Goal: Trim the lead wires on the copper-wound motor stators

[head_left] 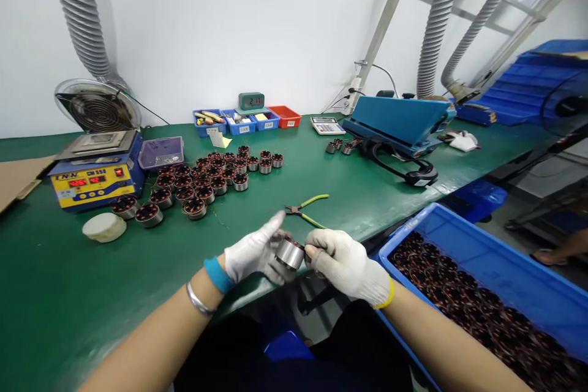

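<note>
- currently, a shiny silver metal cylinder (290,254) is held over the near edge of the smooth green desk (174,282)
- white-gloved, blue-cuffed left hand (258,252): fingers curled around the cylinder — thumb raised apart
- white-gloved, yellow-cuffed right hand (346,263): thumb and fingers pinched together at its end — i cannot tell on what
- green-handled metal pliers (294,211) lie near that edge

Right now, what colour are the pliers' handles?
The pliers' handles are yellow-green; best seen in the head view.
</note>
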Motion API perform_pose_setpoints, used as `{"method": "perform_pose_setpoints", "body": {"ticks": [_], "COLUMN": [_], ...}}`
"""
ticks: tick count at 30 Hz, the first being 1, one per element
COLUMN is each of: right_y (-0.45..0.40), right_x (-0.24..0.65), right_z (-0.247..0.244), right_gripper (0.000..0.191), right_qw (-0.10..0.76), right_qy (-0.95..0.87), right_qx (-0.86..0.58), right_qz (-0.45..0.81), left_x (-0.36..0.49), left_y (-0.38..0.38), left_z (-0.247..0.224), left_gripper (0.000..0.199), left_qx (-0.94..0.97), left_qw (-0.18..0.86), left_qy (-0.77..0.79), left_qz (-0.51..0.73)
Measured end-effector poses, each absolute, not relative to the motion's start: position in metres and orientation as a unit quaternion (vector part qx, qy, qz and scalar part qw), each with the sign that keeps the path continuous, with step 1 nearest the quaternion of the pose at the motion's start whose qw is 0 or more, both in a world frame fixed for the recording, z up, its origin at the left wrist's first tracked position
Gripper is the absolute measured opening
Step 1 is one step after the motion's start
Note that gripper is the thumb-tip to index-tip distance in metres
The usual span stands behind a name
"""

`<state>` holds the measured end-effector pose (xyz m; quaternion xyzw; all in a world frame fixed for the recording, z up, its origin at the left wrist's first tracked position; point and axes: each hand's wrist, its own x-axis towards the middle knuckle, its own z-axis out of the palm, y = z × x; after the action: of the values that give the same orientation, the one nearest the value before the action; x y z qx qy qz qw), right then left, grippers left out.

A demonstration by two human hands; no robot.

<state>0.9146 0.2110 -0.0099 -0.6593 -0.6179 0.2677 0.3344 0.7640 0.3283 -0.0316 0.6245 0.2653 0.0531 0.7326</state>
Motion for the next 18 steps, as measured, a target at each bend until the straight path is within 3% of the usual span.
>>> {"method": "perform_pose_setpoints", "body": {"ticks": [2,5,8,10,14,16,18], "right_y": [0.213,0.216,0.219,0.222,0.230,0.235,0.239], "right_x": [0.912,0.908,0.904,0.903,0.906,0.908,0.908], "right_z": [-0.011,-0.016,-0.015,-0.011,0.001,0.006,0.008], "right_gripper": [0.020,0.021,0.023,0.021,0.019,0.021,0.022], "right_qw": [0.327,0.376,0.409,0.382,0.277,0.226,0.166], "right_qy": [-0.624,-0.541,-0.481,-0.520,-0.646,-0.678,-0.703], "right_qx": [-0.662,-0.651,-0.620,-0.632,-0.665,-0.672,-0.677], "right_qz": [0.257,0.377,0.466,0.430,0.252,0.196,0.143], "left_x": [0.763,0.756,0.754,0.756,0.759,0.758,0.756], "left_y": [0.332,0.332,0.334,0.338,0.344,0.344,0.343], "left_z": [-0.029,-0.023,-0.018,-0.020,-0.025,-0.024,-0.021], "left_gripper": [0.067,0.041,0.032,0.036,0.034,0.028,0.026], "left_qx": [0.564,0.558,0.464,0.442,0.579,0.674,0.789], "left_qw": [0.793,0.794,0.804,0.827,0.790,0.714,0.576], "left_qy": [0.226,0.171,0.117,0.142,0.176,0.157,0.160], "left_qz": [-0.036,0.169,0.353,0.316,0.103,0.102,0.142]}}
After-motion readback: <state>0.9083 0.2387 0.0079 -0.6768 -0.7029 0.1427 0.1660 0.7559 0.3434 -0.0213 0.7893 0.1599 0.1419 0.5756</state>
